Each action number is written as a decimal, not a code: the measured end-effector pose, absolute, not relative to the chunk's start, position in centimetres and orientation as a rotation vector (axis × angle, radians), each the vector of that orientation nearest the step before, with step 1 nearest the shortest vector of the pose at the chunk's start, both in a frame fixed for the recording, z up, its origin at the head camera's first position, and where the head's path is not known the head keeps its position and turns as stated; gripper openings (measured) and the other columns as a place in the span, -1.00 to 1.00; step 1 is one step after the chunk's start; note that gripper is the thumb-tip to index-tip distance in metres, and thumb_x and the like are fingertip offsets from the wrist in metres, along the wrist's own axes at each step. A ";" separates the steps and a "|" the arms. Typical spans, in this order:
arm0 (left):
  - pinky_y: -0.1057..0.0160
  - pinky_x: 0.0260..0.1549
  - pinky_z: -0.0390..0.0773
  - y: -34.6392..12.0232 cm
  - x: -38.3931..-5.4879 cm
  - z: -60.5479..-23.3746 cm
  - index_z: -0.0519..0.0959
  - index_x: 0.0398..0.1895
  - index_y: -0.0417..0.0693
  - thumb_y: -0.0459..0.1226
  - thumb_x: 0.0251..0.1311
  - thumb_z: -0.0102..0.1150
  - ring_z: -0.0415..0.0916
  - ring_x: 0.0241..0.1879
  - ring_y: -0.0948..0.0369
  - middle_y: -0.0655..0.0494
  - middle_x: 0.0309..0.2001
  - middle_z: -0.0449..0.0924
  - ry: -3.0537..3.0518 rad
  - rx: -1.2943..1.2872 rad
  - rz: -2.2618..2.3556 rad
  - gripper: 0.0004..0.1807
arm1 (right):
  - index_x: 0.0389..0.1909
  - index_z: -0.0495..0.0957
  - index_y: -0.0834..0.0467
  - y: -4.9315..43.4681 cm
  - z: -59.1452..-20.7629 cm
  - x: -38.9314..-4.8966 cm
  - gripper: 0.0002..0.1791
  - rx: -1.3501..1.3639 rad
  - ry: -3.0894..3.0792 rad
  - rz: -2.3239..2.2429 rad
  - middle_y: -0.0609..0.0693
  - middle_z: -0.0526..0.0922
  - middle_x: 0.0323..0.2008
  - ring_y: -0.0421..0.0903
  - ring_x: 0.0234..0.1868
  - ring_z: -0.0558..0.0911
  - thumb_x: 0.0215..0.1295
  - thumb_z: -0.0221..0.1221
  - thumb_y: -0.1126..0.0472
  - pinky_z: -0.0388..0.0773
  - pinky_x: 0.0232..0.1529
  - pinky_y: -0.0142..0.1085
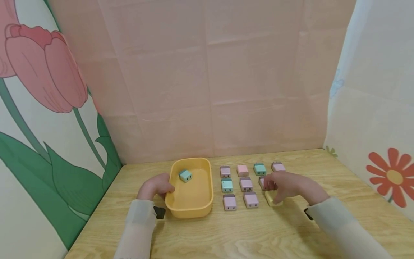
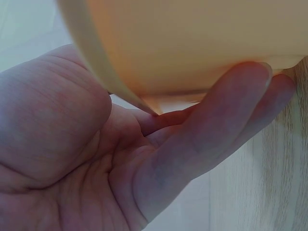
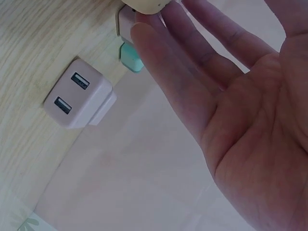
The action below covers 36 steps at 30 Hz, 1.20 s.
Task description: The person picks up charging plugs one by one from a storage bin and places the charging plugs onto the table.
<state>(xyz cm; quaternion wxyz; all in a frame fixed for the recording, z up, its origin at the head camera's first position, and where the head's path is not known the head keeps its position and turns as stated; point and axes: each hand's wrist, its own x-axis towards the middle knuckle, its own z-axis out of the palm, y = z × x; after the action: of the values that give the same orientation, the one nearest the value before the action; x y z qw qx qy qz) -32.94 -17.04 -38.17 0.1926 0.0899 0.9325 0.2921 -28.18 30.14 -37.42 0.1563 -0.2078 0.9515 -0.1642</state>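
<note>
My left hand [image 1: 158, 185] grips the left side of a yellow plastic bin [image 1: 191, 213], thumb at the rim and fingers against the outer wall [image 2: 192, 48]. One teal USB charger [image 1: 185, 175] lies inside, toward the back left. Over at the right, my right hand [image 1: 291, 185] pinches a pale yellow charger [image 1: 270, 198] at the front right corner of a group of chargers. In the right wrist view that yellow charger [image 3: 147, 5] is partly cut off at the top edge. A lilac charger [image 3: 79, 94] with two USB ports sits beside the fingers.
Several chargers stand in rows right of the bin: lilac [image 1: 230, 202], teal [image 1: 227, 185], pink [image 1: 242, 170] and others. The right hand partly covers one lilac charger [image 1: 262, 182]. A pink backdrop [image 1: 207, 90] rises behind the wooden table [image 1: 207, 237], with flower-printed sheets at both sides.
</note>
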 end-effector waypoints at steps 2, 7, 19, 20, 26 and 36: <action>0.30 -0.38 0.66 -17.0 -32.9 -38.2 0.59 -0.17 -0.24 -0.41 0.15 0.19 0.65 -0.45 0.20 -0.01 -0.36 0.70 2.619 0.249 0.814 -0.82 | -0.10 0.62 0.08 30.2 -37.4 -28.2 -0.52 -0.606 2.728 -0.475 0.00 0.59 -0.25 -0.13 -0.24 0.47 -0.06 0.58 0.35 0.44 -0.25 -0.30; 0.30 -0.39 0.65 -17.1 -32.8 -38.1 0.60 -0.18 -0.24 -0.40 0.16 0.19 0.64 -0.46 0.19 -0.01 -0.37 0.70 2.626 0.249 0.798 -0.83 | -0.03 0.63 0.10 30.0 -37.1 -28.1 -0.55 -0.593 2.742 -0.452 0.00 0.64 -0.20 -0.13 -0.20 0.51 0.07 0.59 0.24 0.50 -0.20 -0.28; 0.27 -0.37 0.69 -17.3 -33.0 -38.4 0.61 -0.17 -0.24 -0.40 0.18 0.19 0.68 -0.45 0.19 -0.04 -0.35 0.73 2.621 0.243 0.801 -0.84 | -0.06 0.69 0.04 29.4 -36.7 -28.4 -0.87 -0.863 2.875 -0.435 -0.15 0.70 -0.21 -0.27 -0.21 0.56 0.46 0.33 0.15 0.59 -0.17 -0.30; 0.27 -0.36 0.69 -17.3 -33.0 -38.4 0.61 -0.17 -0.24 -0.40 0.18 0.19 0.68 -0.45 0.19 -0.04 -0.35 0.73 2.622 0.242 0.800 -0.83 | -0.07 0.69 0.01 29.2 -36.7 -28.4 -0.89 -0.877 2.895 -0.420 -0.15 0.72 -0.18 -0.25 -0.17 0.60 0.47 0.33 0.13 0.63 -0.12 -0.26; 0.27 -0.37 0.68 -17.3 -32.9 -38.3 0.62 -0.19 -0.23 -0.39 0.17 0.20 0.67 -0.45 0.18 -0.09 -0.32 0.76 2.626 0.246 0.799 -0.84 | 0.00 0.69 0.04 28.4 -36.7 -28.4 -0.81 -0.884 3.013 -0.323 0.05 0.75 0.04 0.03 0.01 0.72 0.45 0.31 0.13 0.70 0.07 0.04; 0.29 -0.38 0.68 -17.1 -33.0 -37.9 0.58 -0.15 -0.27 -0.38 0.15 0.17 0.68 -0.46 0.19 -0.06 -0.35 0.72 2.602 0.274 0.827 -0.79 | 0.39 0.56 0.14 26.9 -36.8 -27.7 -0.48 -1.016 3.159 -0.249 0.24 0.57 0.41 0.31 0.38 0.59 0.48 0.34 0.10 0.63 0.27 0.27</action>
<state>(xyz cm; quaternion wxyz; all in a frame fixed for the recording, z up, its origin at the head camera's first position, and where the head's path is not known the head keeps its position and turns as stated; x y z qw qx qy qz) -32.95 -17.15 -37.88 0.1977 0.0981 0.9295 0.2955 -27.66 26.85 -36.77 -0.0932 -0.3041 0.9451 -0.0746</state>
